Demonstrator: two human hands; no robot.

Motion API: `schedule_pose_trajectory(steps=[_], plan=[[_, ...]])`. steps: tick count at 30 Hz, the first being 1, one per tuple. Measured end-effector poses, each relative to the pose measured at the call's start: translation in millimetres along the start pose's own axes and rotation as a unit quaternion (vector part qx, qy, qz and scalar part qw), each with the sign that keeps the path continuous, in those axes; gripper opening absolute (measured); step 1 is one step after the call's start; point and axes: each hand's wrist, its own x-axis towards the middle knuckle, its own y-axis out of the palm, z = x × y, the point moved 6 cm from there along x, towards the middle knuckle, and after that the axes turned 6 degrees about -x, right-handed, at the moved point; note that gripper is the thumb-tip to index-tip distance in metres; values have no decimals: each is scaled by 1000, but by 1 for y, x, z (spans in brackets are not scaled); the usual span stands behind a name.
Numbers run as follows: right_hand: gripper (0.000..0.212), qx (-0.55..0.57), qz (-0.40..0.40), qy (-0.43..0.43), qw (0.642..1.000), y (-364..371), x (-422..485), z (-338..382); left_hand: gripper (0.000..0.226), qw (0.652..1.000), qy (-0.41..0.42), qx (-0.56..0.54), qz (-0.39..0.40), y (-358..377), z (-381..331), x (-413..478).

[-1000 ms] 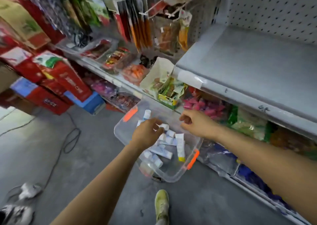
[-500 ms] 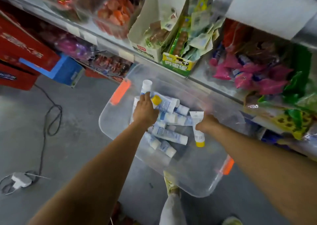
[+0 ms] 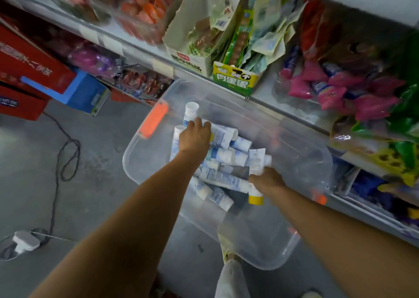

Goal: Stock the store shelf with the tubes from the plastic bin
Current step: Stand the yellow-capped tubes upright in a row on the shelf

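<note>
Reaching into the clear bin (image 3: 301, 247) on the floor below the shelf (image 3: 140, 50), the left hand (image 3: 195, 138) presses down on the piled tubes (image 3: 223, 179), grip unclear, while the right hand (image 3: 267, 180) grips a yellow-capped tube (image 3: 256, 161) upright, cap down.

head view, close, steeply downward

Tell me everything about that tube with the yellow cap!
The tube with the yellow cap is white with small print on its flat back. Its crimped flat end points up and the round yellow cap points down toward the person. It looks like soft plastic. The right hand grips it around the lower middle, holding it over the other tubes in the clear plastic bin.
</note>
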Motion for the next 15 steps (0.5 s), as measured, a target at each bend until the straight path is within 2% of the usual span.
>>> schedule_pose_trajectory(steps=[3, 5, 6, 8, 10, 12, 14, 15], plan=[[51, 71, -7, -35, 997, -18, -30, 12, 48, 999, 2, -22, -27, -33, -6, -26], [60, 101, -12, -66, 993, -34, -50, 17, 50, 994, -25, -92, -62, -60, -9, -48], [61, 112, -12, -79, 990, -43, -63, 19, 49, 983, -57, -156, -80, -71, -7, -60], [53, 147, -6, -90, 985, -62, -89, 16, 41, 935, -152, -303, -104, -87, -4, -87], [47, 182, 10, -98, 978, -78, -113, 8, 25, 846, -225, -473, -100, -92, -11, -117], [47, 188, -6, -124, 974, -101, -141, -5, 13, 716, -254, -645, -85, -94, -35, -149], [39, 214, -17, -150, 965, -126, -170, -23, 15, 573, -272, -771, -53, -98, -70, -185], [33, 241, -13, -156, 958, -138, -184, -33, 15, 516, -263, -814, -39, -103, -91, -203]])
